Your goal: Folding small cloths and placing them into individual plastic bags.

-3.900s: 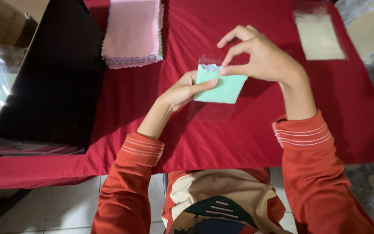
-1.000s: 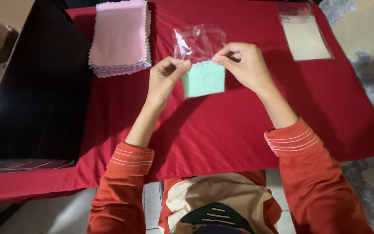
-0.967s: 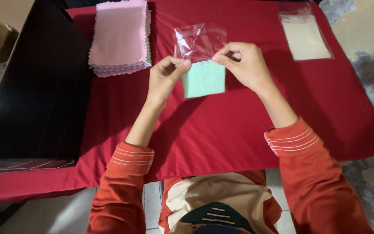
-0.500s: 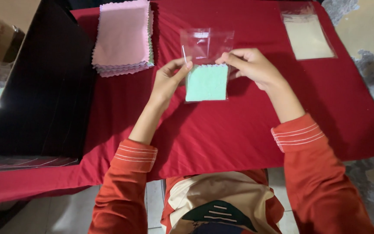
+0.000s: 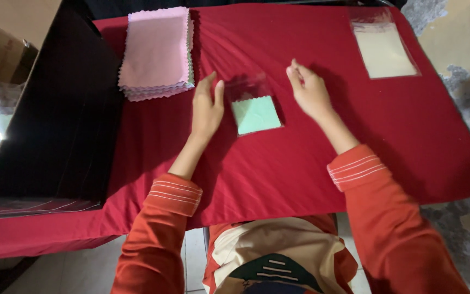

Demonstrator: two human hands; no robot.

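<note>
Two hands flank the clear sleeve [image 5: 254, 103] lying at frame centre on the red tablecloth [image 5: 300, 163], green cloth [image 5: 255, 114] inside. Left hand [image 5: 206, 109] is flat, touching its edge; right hand [image 5: 308, 90] is loosely curled, empty. Featherlight, limp, slippery film: probably best pinched at a corner.

My work surface is a table covered with a red cloth [image 5: 278, 179]. A clear sleeve holding a green cloth [image 5: 255, 114] lies flat at center. A stack of pink cloths [image 5: 156, 51] sits at 11 o'clock. A pile of clear sleeves [image 5: 383, 49] lies at 1 o'clock. A black box [image 5: 55, 120] occupies 9 o'clock.
</note>
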